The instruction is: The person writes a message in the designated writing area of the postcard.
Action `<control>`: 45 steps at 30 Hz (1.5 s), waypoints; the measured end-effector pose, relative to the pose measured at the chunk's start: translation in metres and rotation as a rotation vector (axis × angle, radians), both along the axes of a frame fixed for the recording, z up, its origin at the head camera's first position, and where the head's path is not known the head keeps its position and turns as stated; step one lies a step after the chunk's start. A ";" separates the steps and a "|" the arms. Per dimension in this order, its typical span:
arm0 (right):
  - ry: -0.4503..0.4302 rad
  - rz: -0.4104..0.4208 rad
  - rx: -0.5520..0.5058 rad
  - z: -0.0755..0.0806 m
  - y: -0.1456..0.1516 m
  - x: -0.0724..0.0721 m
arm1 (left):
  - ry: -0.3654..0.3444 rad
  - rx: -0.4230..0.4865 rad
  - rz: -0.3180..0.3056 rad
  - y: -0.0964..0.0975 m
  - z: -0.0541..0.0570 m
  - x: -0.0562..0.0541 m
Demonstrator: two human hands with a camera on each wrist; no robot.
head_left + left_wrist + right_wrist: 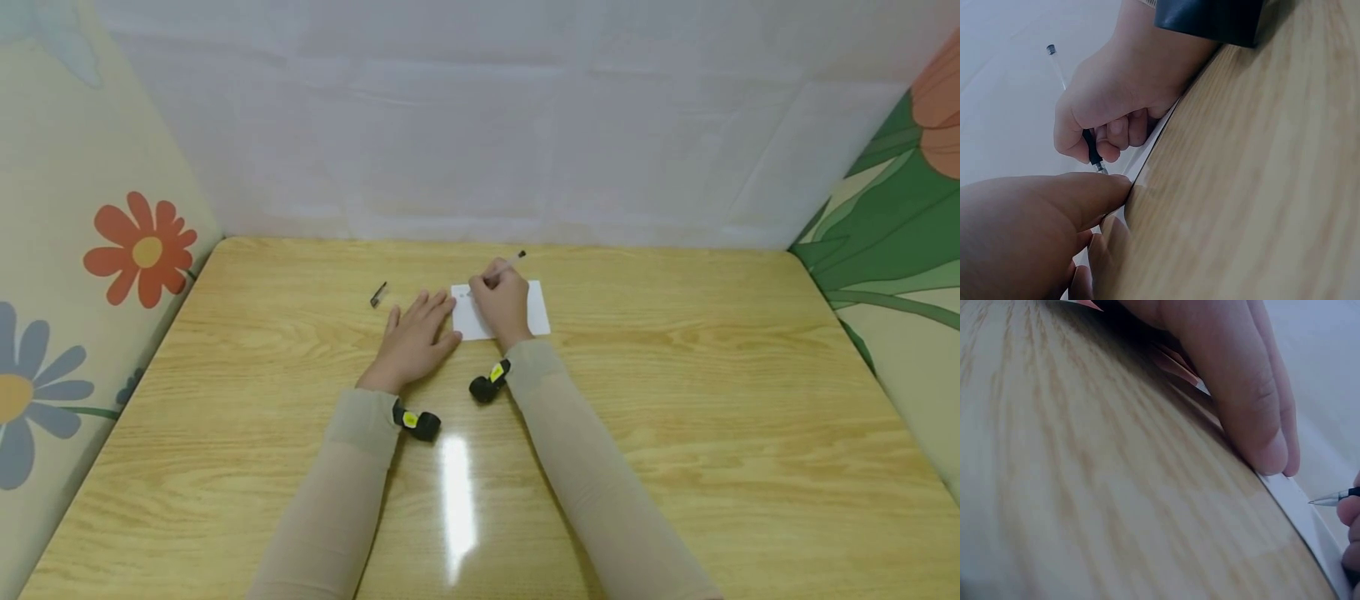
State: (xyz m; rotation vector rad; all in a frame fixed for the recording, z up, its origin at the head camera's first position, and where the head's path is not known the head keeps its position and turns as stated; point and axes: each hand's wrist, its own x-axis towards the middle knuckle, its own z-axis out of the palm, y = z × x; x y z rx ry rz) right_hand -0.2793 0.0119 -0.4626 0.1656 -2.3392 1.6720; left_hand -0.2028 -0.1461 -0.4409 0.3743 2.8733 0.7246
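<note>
A white sheet of paper [538,310] lies on the wooden table, with small dark marks near its upper left. My right hand [504,302] pinches a pen [512,262] with a clear barrel and a dark grip [1092,147]; its metal tip [1324,501] points down at the paper. My left hand [418,335] lies flat with fingers spread at the paper's left edge. Its thumb and fingertips touch that edge, as the right wrist view also shows. Left of the paper, just beyond the left fingers, lies a pen cap [379,295].
The wooden table [697,400] spreads out on all sides of the paper. A white cloth [480,125] hangs behind its far edge. Panels painted with flowers [146,250] stand at the left and right. Each wrist carries a black camera [489,383].
</note>
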 end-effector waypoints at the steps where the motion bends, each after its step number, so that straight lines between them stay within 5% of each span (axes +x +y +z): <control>1: 0.003 0.000 0.001 0.000 0.000 0.000 | -0.003 0.001 0.001 0.000 0.000 0.000; 45: 0.016 -0.001 0.002 -0.001 0.000 -0.002 | -0.010 0.004 0.005 0.001 -0.001 -0.001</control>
